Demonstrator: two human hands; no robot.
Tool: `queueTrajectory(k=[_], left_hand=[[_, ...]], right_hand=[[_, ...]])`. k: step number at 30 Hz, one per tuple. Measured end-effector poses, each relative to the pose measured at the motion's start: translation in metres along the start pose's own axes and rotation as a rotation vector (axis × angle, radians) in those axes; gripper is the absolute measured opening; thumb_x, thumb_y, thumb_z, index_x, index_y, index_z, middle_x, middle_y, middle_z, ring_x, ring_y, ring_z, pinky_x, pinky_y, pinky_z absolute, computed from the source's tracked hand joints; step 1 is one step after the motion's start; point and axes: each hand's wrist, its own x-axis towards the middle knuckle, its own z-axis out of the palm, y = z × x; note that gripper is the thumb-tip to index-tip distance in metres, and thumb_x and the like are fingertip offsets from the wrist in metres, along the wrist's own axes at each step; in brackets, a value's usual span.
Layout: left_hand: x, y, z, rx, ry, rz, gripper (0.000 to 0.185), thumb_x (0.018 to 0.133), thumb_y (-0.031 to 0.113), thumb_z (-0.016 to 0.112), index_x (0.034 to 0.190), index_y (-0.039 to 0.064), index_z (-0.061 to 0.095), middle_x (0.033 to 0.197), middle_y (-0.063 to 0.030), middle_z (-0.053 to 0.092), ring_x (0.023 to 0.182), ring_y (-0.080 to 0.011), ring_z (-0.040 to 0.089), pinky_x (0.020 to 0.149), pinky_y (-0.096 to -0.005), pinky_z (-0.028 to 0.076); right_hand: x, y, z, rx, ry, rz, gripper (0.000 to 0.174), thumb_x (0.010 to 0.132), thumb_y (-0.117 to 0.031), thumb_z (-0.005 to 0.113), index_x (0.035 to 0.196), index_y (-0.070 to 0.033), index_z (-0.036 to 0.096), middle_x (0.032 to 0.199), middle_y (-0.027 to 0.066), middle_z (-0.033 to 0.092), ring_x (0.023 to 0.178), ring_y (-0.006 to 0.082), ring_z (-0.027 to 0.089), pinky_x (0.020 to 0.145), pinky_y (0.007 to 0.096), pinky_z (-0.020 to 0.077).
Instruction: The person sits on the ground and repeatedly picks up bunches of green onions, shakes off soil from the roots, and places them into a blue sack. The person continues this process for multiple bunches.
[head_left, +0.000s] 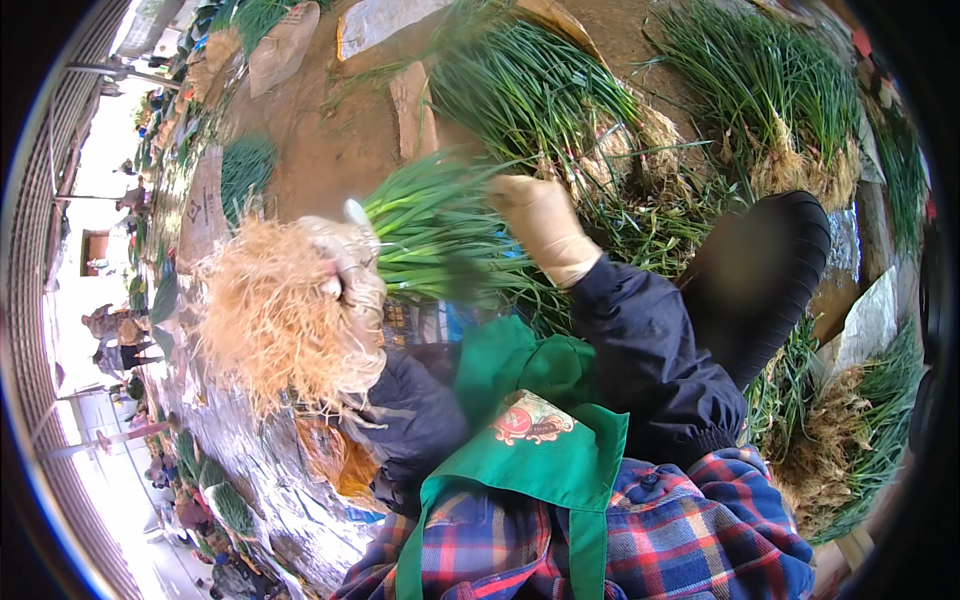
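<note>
My left hand (356, 262), in a soiled pale glove, grips a thick bunch of green onions just above the roots. The bunch's tangled tan roots (274, 322) point left, and its green leaves (427, 225) stretch right across the middle of the view. At the leaf ends is my right hand (541, 225), in a tan glove with the fingers curled. It is slightly blurred, and whether any leaves are pinched in it is not clear. Loose leaves and trimmings (652, 225) lie to the right of this hand.
Large heaps of rooted green onions lie on the dirt floor, at the top (525, 90), upper right (765, 97) and lower right (840, 442). A black boot (772, 277) stands on the right. Cardboard (416, 112) lies ahead. Distant people (120, 330) are at the left.
</note>
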Motion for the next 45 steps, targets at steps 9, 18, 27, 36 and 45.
queueTrajectory(k=[9, 18, 27, 36, 45], left_hand=[[-0.020, -0.020, 0.000, 0.020, -0.156, -0.014, 0.058, 0.080, -0.008, 0.061, 0.129, -0.011, 0.029, 0.100, -0.0167, 0.065, 0.095, -0.0280, 0.065, 0.090, -0.0430, 0.054], [-0.020, -0.029, 0.000, -0.057, -0.181, -0.054, 0.057, 0.080, -0.008, 0.061, 0.128, -0.010, 0.030, 0.099, -0.0167, 0.065, 0.093, -0.0282, 0.066, 0.091, -0.0440, 0.054], [-0.023, -0.024, 0.009, -0.099, -0.258, -0.051, 0.055, 0.081, -0.009, 0.059, 0.128, -0.008, 0.031, 0.098, -0.0162, 0.066, 0.092, -0.0278, 0.066, 0.091, -0.0459, 0.053], [-0.029, -0.020, 0.008, -0.024, -0.335, -0.029, 0.050, 0.084, 0.007, 0.060, 0.127, -0.006, 0.037, 0.103, -0.0140, 0.065, 0.096, -0.0230, 0.064, 0.091, -0.0430, 0.051], [0.061, -0.013, -0.062, 0.787, -0.368, 0.029, 0.054, 0.085, 0.022, 0.060, 0.126, -0.009, 0.043, 0.107, -0.0139, 0.064, 0.095, -0.0197, 0.063, 0.088, -0.0356, 0.051]], right_hand=[[-0.014, 0.025, 0.064, 0.083, -0.302, 0.351, 0.033, 0.084, -0.029, 0.065, 0.108, -0.006, 0.066, 0.095, 0.0200, 0.067, 0.091, 0.0382, 0.063, 0.083, 0.0438, 0.0498], [-0.002, 0.007, 0.070, 0.373, -0.217, 0.296, 0.039, 0.083, -0.036, 0.069, 0.110, -0.007, 0.067, 0.095, 0.0177, 0.068, 0.088, 0.0343, 0.065, 0.078, 0.0361, 0.0503], [-0.026, 0.106, 0.061, 0.078, -0.009, 0.123, 0.018, 0.080, -0.007, 0.064, 0.096, -0.009, 0.072, 0.082, 0.0122, 0.069, 0.075, 0.0251, 0.068, 0.069, 0.0331, 0.0530], [-0.039, 0.083, 0.005, -0.043, -0.271, 0.565, 0.063, 0.092, -0.042, 0.056, 0.135, 0.000, 0.038, 0.119, 0.0285, 0.053, 0.102, 0.0402, 0.060, 0.085, 0.0429, 0.0511], [0.062, 0.017, 0.019, 0.783, -0.223, 0.527, 0.066, 0.096, -0.041, 0.051, 0.146, -0.005, 0.028, 0.137, 0.0140, 0.046, 0.118, 0.0273, 0.050, 0.094, 0.0370, 0.0441]])
